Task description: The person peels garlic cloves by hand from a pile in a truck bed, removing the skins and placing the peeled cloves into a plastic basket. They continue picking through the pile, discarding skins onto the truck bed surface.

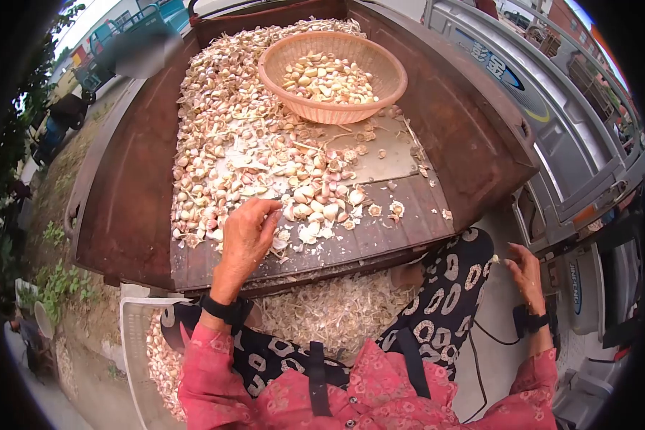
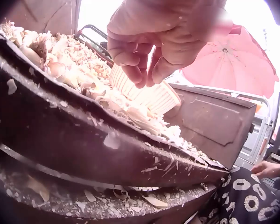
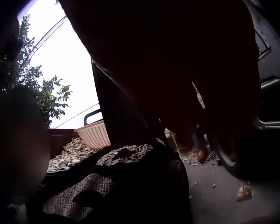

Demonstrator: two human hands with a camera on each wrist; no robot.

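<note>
My left hand hovers at the front edge of the cart bed, beside a cluster of peeled and unpeeled garlic cloves. In the left wrist view its fingers are loosely bent, thumb apart from them, with nothing visible in between. My right hand is out past the right knee, fingers partly extended. A small pale garlic piece shows just off its fingertips. In the right wrist view that hand is a dark silhouette, with a garlic piece below it.
A pink plastic basket with cloves stands on the garlic heap between rusty side walls. Garlic skins lie under the bed edge. A white crate of garlic is at lower left. A grey vehicle stands right.
</note>
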